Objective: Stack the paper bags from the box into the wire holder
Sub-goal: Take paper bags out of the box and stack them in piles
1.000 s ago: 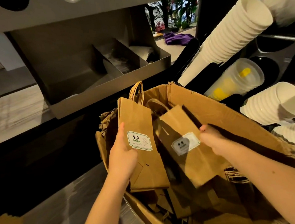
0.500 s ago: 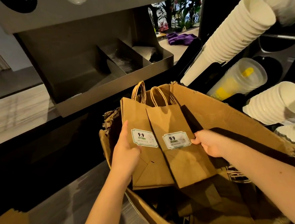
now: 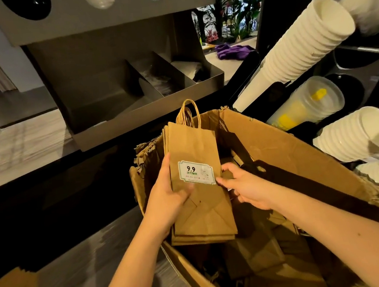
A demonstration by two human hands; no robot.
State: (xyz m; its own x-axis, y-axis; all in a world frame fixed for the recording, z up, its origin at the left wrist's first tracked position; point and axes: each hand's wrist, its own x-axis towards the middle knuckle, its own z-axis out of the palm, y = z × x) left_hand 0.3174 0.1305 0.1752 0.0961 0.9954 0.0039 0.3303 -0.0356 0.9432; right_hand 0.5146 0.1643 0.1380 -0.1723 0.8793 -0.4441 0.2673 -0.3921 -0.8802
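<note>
over the box (image 3: 278,137), my left hand (image 3: 166,198) gripped a few bags (image 3: 191,148), right hand (image 3: 246,188) pinching their edge. many more lay inside, unstacked.

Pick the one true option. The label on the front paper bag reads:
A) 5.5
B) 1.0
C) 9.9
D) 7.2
C: the white label on the front paper bag, gripped by the left hand above the box, shows 9.9 in bold black digits.
</note>
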